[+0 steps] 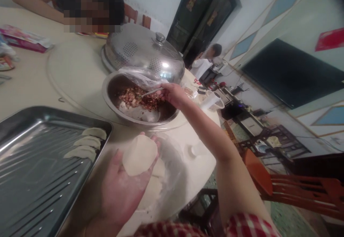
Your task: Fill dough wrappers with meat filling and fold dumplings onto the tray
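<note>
My left hand (122, 190) lies palm up and open, with a round white dumpling wrapper (139, 154) resting on its fingers. Under it sits a clear bag of more wrappers (163, 172). My right hand (172, 94) is closed round the handle of a metal spoon (150, 92) that dips into minced filling (137, 99) in a steel bowl (113, 102). Three folded dumplings (87, 143) lie at the right edge of a ribbed steel tray (40, 169).
A perforated steel lid (142, 52) stands behind the bowl on a glass turntable (75, 72). Another person's arm (32, 0) leans on the table's far side. A pink packet (24, 38) lies far left. Wooden chairs (295, 190) stand right of the table edge.
</note>
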`<action>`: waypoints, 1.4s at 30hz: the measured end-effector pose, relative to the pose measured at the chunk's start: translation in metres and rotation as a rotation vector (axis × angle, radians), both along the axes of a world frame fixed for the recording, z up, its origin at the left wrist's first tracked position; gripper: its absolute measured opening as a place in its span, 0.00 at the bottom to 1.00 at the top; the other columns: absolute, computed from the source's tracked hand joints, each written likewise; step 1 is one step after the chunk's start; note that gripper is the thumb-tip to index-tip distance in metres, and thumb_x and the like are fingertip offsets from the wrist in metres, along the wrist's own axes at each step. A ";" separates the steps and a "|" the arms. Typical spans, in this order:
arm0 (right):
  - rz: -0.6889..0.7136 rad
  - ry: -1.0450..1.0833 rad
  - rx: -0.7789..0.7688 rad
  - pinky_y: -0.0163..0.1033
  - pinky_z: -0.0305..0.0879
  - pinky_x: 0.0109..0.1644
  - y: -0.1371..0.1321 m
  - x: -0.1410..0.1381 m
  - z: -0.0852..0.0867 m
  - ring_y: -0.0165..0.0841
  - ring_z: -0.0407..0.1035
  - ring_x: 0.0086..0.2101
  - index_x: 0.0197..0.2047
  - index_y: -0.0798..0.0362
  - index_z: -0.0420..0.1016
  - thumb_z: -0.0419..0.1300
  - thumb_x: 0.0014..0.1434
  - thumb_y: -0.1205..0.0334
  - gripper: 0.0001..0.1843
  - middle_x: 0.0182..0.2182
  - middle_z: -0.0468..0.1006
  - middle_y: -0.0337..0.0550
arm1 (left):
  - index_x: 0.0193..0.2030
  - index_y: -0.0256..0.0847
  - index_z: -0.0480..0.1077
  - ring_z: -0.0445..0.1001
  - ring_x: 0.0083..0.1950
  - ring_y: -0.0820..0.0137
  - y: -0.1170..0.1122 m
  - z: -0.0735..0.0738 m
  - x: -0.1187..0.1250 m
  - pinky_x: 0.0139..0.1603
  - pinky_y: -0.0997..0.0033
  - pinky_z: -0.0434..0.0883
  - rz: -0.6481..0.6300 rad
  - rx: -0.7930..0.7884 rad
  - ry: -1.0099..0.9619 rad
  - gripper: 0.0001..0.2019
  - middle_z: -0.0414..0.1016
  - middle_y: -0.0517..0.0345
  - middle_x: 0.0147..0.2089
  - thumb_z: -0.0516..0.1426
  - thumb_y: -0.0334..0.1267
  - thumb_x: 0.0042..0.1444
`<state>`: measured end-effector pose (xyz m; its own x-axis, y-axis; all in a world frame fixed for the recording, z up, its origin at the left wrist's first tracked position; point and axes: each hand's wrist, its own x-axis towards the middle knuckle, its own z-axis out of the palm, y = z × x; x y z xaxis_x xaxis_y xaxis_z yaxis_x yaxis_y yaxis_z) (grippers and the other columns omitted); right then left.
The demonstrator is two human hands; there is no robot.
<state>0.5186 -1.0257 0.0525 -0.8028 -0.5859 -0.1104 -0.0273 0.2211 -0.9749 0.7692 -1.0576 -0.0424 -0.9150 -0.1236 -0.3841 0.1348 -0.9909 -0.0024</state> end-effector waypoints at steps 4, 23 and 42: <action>-0.033 -0.048 -0.102 0.27 0.64 0.26 0.039 0.019 0.019 0.23 0.68 0.21 0.32 0.55 0.72 0.52 0.71 0.64 0.15 0.20 0.76 0.36 | 0.71 0.31 0.62 0.78 0.60 0.49 -0.003 0.012 -0.006 0.56 0.54 0.78 0.068 0.001 -0.141 0.31 0.75 0.30 0.61 0.51 0.45 0.64; 0.322 0.713 0.083 0.34 0.73 0.40 0.093 0.123 0.026 0.29 0.77 0.34 0.40 0.52 0.81 0.57 0.67 0.42 0.22 0.30 0.80 0.40 | 0.57 0.30 0.73 0.82 0.51 0.54 -0.001 0.022 -0.015 0.42 0.60 0.83 0.071 -0.129 -0.230 0.27 0.81 0.40 0.53 0.44 0.49 0.70; -0.027 0.528 -0.124 0.34 0.74 0.31 0.116 0.112 0.002 0.27 0.74 0.26 0.34 0.50 0.79 0.64 0.62 0.41 0.20 0.24 0.78 0.36 | 0.56 0.35 0.75 0.80 0.55 0.56 0.001 0.017 -0.016 0.46 0.59 0.82 0.096 -0.159 -0.169 0.24 0.81 0.44 0.55 0.44 0.48 0.70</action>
